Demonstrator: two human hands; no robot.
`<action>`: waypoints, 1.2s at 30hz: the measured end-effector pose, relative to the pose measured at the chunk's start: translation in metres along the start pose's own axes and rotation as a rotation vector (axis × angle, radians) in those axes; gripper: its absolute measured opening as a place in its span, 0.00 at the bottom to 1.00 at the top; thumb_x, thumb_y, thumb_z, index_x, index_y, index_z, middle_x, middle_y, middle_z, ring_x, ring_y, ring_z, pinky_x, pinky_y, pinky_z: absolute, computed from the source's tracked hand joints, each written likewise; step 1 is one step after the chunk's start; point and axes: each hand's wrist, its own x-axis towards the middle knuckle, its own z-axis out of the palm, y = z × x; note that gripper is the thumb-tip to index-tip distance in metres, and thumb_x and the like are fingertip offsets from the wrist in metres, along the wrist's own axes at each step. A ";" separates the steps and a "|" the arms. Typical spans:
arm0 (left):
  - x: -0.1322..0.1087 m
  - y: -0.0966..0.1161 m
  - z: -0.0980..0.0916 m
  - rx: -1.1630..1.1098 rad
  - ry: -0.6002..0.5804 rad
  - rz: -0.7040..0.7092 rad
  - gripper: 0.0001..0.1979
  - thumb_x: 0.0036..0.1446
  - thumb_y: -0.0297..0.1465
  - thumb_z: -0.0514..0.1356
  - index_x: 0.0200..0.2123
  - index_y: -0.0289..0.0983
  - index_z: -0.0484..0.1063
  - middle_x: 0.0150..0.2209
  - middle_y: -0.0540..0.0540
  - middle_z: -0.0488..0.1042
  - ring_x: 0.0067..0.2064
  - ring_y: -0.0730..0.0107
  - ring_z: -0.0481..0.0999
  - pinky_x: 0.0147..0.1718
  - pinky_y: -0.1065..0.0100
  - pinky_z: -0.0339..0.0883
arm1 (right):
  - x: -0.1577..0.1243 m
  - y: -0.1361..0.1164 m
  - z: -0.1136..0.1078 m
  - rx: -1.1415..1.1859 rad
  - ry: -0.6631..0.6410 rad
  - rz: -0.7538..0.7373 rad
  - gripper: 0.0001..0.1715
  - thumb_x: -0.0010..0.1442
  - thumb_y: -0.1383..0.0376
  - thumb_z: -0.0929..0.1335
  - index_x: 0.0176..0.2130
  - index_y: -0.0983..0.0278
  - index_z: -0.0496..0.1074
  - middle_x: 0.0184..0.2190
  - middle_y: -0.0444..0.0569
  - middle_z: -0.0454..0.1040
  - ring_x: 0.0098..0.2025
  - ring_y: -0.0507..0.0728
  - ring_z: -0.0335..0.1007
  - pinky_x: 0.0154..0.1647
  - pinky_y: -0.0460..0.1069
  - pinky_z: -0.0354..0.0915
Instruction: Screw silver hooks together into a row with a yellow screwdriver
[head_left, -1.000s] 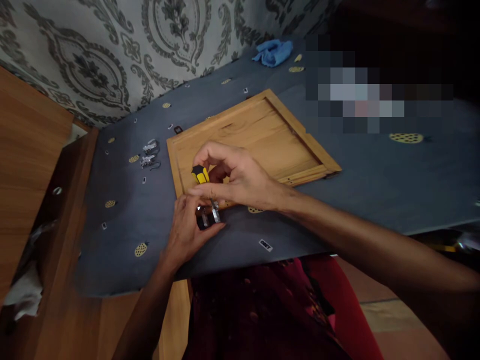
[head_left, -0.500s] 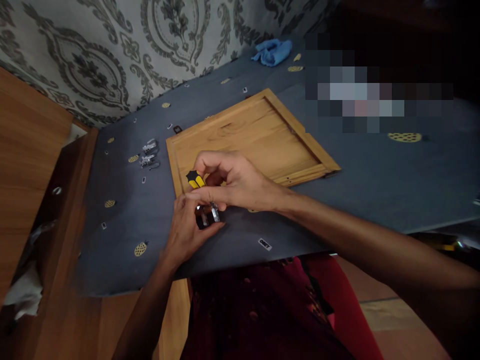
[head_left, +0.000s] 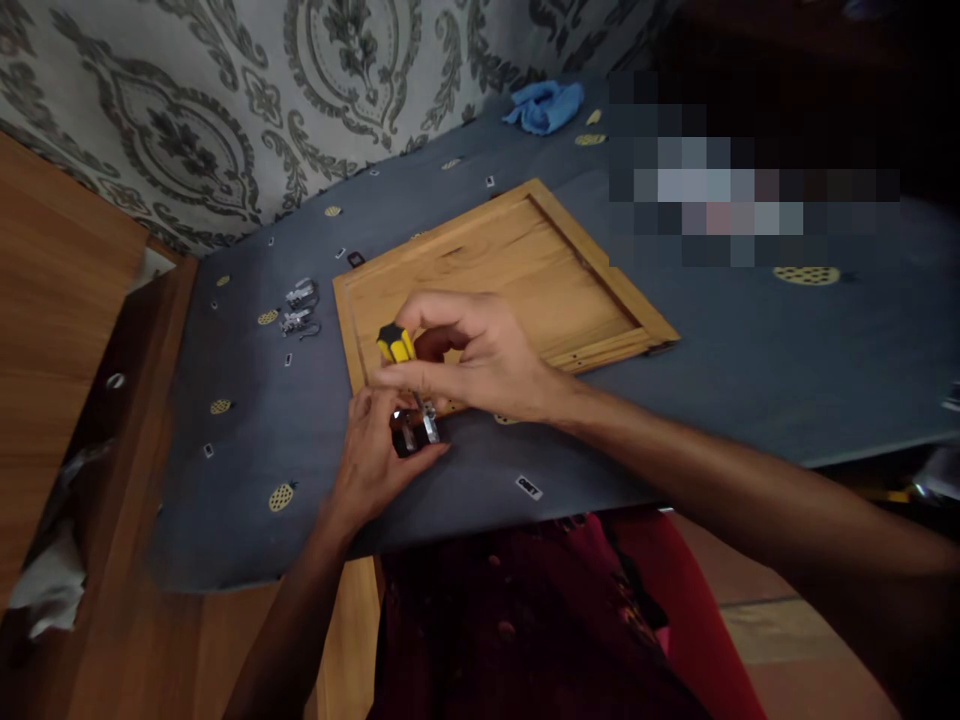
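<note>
My right hand [head_left: 487, 355] pinches the yellow-and-black handle of a screwdriver [head_left: 396, 345], thumb across its near side. The handle points up and its lower end reaches down to a shiny metal cabinet hinge [head_left: 427, 425]. My left hand [head_left: 375, 450] steadies that hinge, with its fingers behind and its thumb stretched along the near side. The hinge sits at the near left edge of a framed wooden cabinet door [head_left: 480, 265], which lies flat. The screwdriver's tip and the exact contact are too small to make out.
Two more metal hinges [head_left: 301, 308] lie left of the door on the dark blue patterned cloth [head_left: 247, 460]. A crumpled blue cloth [head_left: 545, 106] is at the back by the patterned wall. Wooden furniture [head_left: 67, 300] stands along the left side.
My right hand has shifted slightly upward and its fingers have turned around the screwdriver, whose handle now stands more upright. The left hand and the hinge stay in place.
</note>
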 end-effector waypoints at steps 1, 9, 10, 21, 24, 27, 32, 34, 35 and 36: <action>0.000 0.001 -0.001 -0.003 -0.003 0.002 0.23 0.51 0.34 0.73 0.46 0.42 0.66 0.43 0.47 0.72 0.47 0.57 0.74 0.46 0.55 0.69 | 0.000 -0.001 0.001 -0.008 0.052 -0.025 0.18 0.58 0.65 0.75 0.30 0.64 0.62 0.22 0.34 0.61 0.19 0.42 0.60 0.16 0.38 0.57; 0.000 0.002 -0.001 -0.018 -0.022 -0.004 0.25 0.50 0.32 0.74 0.48 0.42 0.66 0.46 0.46 0.74 0.50 0.55 0.74 0.49 0.53 0.69 | 0.000 0.005 -0.005 -0.181 0.068 -0.065 0.20 0.61 0.58 0.74 0.30 0.62 0.61 0.26 0.36 0.58 0.22 0.43 0.55 0.17 0.40 0.54; 0.000 0.002 -0.001 -0.020 -0.022 -0.007 0.26 0.50 0.33 0.74 0.48 0.42 0.66 0.46 0.46 0.74 0.49 0.55 0.75 0.49 0.53 0.69 | 0.000 0.007 -0.005 -0.187 0.058 -0.052 0.21 0.61 0.56 0.74 0.30 0.62 0.61 0.25 0.36 0.57 0.21 0.44 0.55 0.17 0.41 0.53; 0.001 0.003 -0.001 -0.004 -0.020 0.021 0.27 0.51 0.33 0.74 0.50 0.42 0.65 0.42 0.48 0.74 0.47 0.56 0.74 0.47 0.55 0.69 | -0.003 0.014 -0.003 -0.155 0.011 -0.008 0.22 0.61 0.56 0.73 0.30 0.61 0.59 0.22 0.34 0.54 0.21 0.44 0.53 0.17 0.41 0.49; 0.001 0.003 -0.001 -0.005 -0.021 0.034 0.26 0.51 0.32 0.73 0.48 0.42 0.64 0.43 0.48 0.73 0.46 0.57 0.74 0.47 0.56 0.69 | -0.002 0.014 -0.005 -0.133 -0.017 0.000 0.20 0.59 0.59 0.74 0.31 0.62 0.60 0.22 0.34 0.56 0.20 0.44 0.54 0.17 0.40 0.51; 0.001 0.003 -0.001 0.004 -0.016 0.033 0.24 0.51 0.32 0.73 0.46 0.42 0.64 0.43 0.48 0.73 0.45 0.58 0.74 0.45 0.57 0.69 | 0.000 0.009 -0.008 -0.121 -0.105 0.048 0.13 0.61 0.62 0.72 0.36 0.64 0.65 0.24 0.35 0.63 0.21 0.44 0.60 0.19 0.40 0.55; 0.000 0.003 -0.001 0.011 0.003 0.025 0.24 0.51 0.33 0.73 0.44 0.42 0.64 0.41 0.49 0.72 0.45 0.57 0.74 0.44 0.56 0.70 | 0.001 0.001 -0.011 -0.066 -0.211 0.089 0.08 0.64 0.66 0.70 0.34 0.66 0.67 0.24 0.37 0.68 0.22 0.45 0.66 0.21 0.41 0.61; 0.000 0.002 -0.001 0.003 -0.005 0.017 0.22 0.53 0.34 0.72 0.45 0.42 0.64 0.42 0.48 0.71 0.45 0.56 0.74 0.44 0.55 0.71 | 0.000 0.002 -0.008 -0.014 -0.172 0.081 0.10 0.61 0.66 0.72 0.32 0.65 0.66 0.21 0.34 0.64 0.19 0.43 0.60 0.19 0.40 0.58; -0.001 0.002 -0.001 0.001 -0.013 0.011 0.22 0.53 0.35 0.72 0.45 0.42 0.64 0.42 0.47 0.71 0.45 0.55 0.73 0.44 0.54 0.71 | 0.000 0.004 -0.007 -0.001 -0.148 0.071 0.12 0.59 0.66 0.73 0.32 0.65 0.66 0.20 0.33 0.62 0.18 0.43 0.58 0.18 0.39 0.56; -0.001 0.001 -0.001 0.000 -0.022 0.002 0.21 0.54 0.36 0.71 0.45 0.42 0.65 0.43 0.46 0.71 0.46 0.55 0.73 0.44 0.53 0.71 | -0.001 0.006 -0.005 0.006 -0.127 0.058 0.13 0.58 0.67 0.74 0.31 0.65 0.65 0.20 0.33 0.61 0.18 0.42 0.57 0.17 0.39 0.55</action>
